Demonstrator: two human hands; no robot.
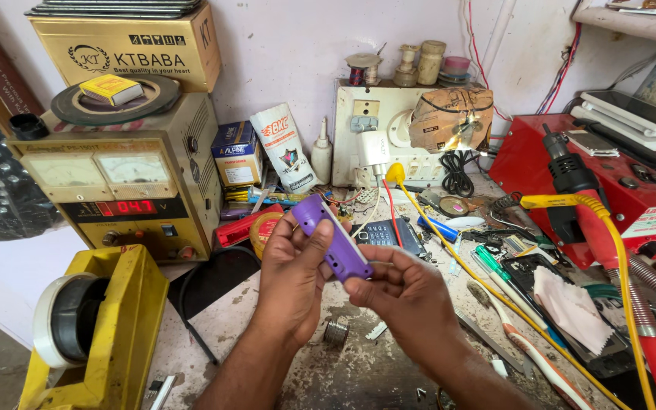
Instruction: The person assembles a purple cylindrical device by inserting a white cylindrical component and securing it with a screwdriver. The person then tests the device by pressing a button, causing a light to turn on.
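The desk (282,334) is pale, scuffed and stained, strewn with flecks of debris, and it backs onto a whitewashed wall (282,45) marked with smudges. Clutter crowds every side of the cleared patch in the middle.

Above that patch both hands meet on a purple casing (333,241) — a slim, oblong plastic shell held tilted, its upper end toward the wall. The left hand (291,282) has its grip closed around the casing's upper part, thumb lying across the face and fingers curled behind. The right hand (408,300) pinches the lower end between thumb and fingertips, its grip likewise shut on it.

On the desk just under the hands lies a small metal threaded ring (335,332). Behind the casing sits a dark keypad phone (383,234), with a yellow tape roll (266,230) near it. To the left stands a beige bench power supply (127,182) with two dials and a red lit display, and in front of it a yellow tape dispenser (96,334). A white switchboard (377,133) stands against the wall, a yellow cable (495,292) running from it across the right side. Further right are a red station (609,182) with a hot-air handle, a white cloth (571,307) and a toothbrush (529,353).
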